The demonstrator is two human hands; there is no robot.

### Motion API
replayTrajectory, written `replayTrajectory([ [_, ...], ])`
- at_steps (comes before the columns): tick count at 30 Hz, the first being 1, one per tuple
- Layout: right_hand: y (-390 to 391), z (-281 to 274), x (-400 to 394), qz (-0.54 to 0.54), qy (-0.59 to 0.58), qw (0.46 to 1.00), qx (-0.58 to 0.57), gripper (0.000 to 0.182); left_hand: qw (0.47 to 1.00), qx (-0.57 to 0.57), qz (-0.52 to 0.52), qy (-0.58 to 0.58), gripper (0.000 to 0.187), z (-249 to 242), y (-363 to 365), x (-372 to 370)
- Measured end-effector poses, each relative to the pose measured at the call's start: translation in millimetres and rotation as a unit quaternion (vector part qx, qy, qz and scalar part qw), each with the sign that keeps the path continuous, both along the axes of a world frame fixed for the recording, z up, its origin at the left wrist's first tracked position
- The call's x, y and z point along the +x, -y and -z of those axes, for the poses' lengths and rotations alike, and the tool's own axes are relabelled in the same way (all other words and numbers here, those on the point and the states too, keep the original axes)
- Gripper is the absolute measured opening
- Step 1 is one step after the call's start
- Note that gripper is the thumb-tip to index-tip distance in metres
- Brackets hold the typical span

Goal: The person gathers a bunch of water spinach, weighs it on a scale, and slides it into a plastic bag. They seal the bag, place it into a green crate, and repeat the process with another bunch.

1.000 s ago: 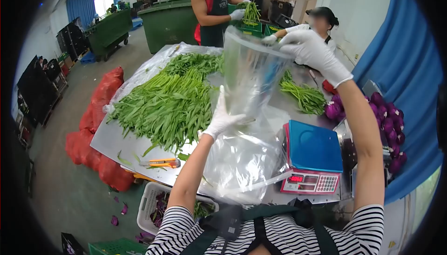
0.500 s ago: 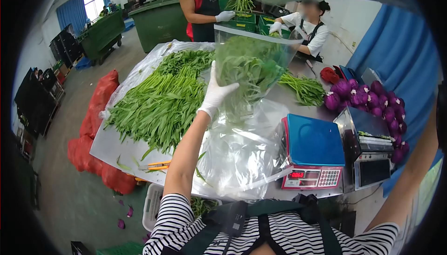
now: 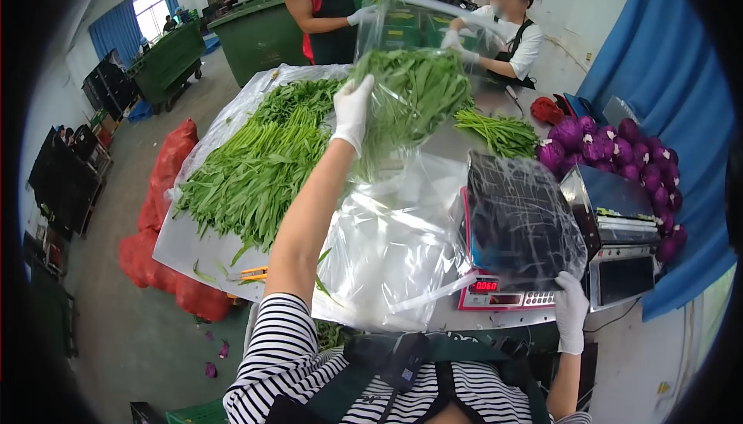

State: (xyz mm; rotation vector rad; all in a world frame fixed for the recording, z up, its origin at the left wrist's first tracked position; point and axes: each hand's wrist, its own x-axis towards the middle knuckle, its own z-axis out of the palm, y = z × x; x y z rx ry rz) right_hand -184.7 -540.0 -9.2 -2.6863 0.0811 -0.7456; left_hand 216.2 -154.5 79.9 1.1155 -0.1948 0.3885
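White-gloved, my left hand (image 3: 353, 111) grips the side of a clear plastic bag of leafy greens (image 3: 414, 91), held above the table. My right hand (image 3: 571, 312), also gloved, pinches the corner of a dark, wrinkled plastic sheet or bag (image 3: 526, 215) that lies over the scale. The red scale (image 3: 472, 300) shows -0.060 on its display. Between my arms, flat clear plastic bags (image 3: 387, 246) lie on the table. A large pile of greens (image 3: 259, 164) is left of my left hand, and a smaller bunch (image 3: 499, 131) lies behind the scale.
Purple onions or cabbages (image 3: 600, 145) are heaped at the right beside a metal device (image 3: 611, 199). Orange-handled scissors (image 3: 254, 274) lie near the table's front edge. Red sacks (image 3: 166, 168) stand at the left. Two people (image 3: 321, 6) work across the table near green crates.
My right hand has come into view at the scale with the dark plastic, which now covers most of the blue plate. The bag of greens has tilted and shifted slightly.
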Motion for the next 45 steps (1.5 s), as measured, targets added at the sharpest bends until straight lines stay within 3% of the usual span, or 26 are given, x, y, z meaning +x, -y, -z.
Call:
replayTrajectory([
  [1, -1, -1, -1, -0.012, -0.067, 0.997, -0.035, 0.027, 1.000, -0.019, 0.014, -0.001, 0.020, -9, -1, -1],
  [5, -8, -48, 9, -0.076, -0.105, 0.987, -0.096, 0.035, 0.999, -0.040, 0.028, 0.016, 0.015, -48, -10, -18],
  [7, -30, -85, 34, -0.087, -0.055, 0.988, 0.118, 0.043, 0.997, -0.045, 0.056, 0.013, 0.020, -64, -13, -32],
  [11, -69, -148, 107, -0.174, 0.015, 0.958, 0.226, 0.055, 0.999, -0.031, 0.033, 0.011, 0.015, -82, -8, -74],
  [13, -89, -168, 153, -0.285, 0.058, 0.890, 0.352, 0.063, 1.000, -0.023, 0.019, -0.001, 0.019, -78, -9, -90],
  [17, -131, -199, 209, -0.409, 0.046, 0.813, 0.412, 0.074, 0.999, -0.039, 0.036, -0.012, 0.028, -65, -17, -129],
  [22, -183, -194, 224, -0.400, 0.083, 0.765, 0.497, 0.028, 0.997, -0.047, -0.024, -0.058, 0.039, -35, -35, -175],
  [26, -210, -163, 224, -0.418, 0.060, 0.725, 0.544, 0.027, 0.992, -0.082, -0.037, -0.085, 0.021, 14, -66, -192],
  [28, -229, -150, 218, -0.416, 0.037, 0.723, 0.550, 0.026, 0.988, -0.062, -0.034, -0.138, 0.040, 43, -77, -197],
  [29, -237, -145, 217, -0.414, 0.027, 0.719, 0.558, 0.026, 0.987, -0.067, -0.038, -0.144, 0.040, 50, -81, -205],
  [31, -246, -139, 221, -0.414, 0.020, 0.710, 0.570, 0.025, 0.997, 0.015, -0.074, 0.005, 0.061, 66, -84, -225],
  [32, -250, -139, 222, -0.419, 0.028, 0.698, 0.580, 0.025, 0.999, 0.035, -0.035, 0.023, 0.081, 76, -88, -235],
  [35, -257, -143, 221, -0.417, 0.032, 0.691, 0.589, 0.025, 0.999, 0.047, -0.002, 0.018, 0.090, 122, -87, -243],
  [36, -260, -144, 220, -0.420, 0.035, 0.691, 0.587, 0.024, 0.993, 0.102, -0.058, -0.007, 0.079, 131, -85, -241],
  [37, -262, -145, 219, -0.425, 0.037, 0.690, 0.585, 0.024, 0.993, 0.100, -0.054, -0.009, 0.079, 138, -84, -239],
  [39, -260, -149, 215, -0.421, 0.040, 0.687, 0.591, 0.024, 0.996, 0.027, -0.033, -0.074, 0.060, 129, -80, -233],
  [40, -256, -153, 211, -0.414, 0.054, 0.693, 0.587, 0.024, 0.995, 0.022, -0.074, -0.058, 0.040, 124, -77, -232],
  [42, -243, -162, 200, -0.416, 0.076, 0.695, 0.581, 0.023, 0.998, 0.011, -0.061, -0.027, 0.037, 109, -82, -228],
  [45, -220, -173, 165, -0.329, 0.094, 0.732, 0.589, 0.023, 0.999, 0.022, -0.030, 0.024, 0.032, 57, -97, -232],
])
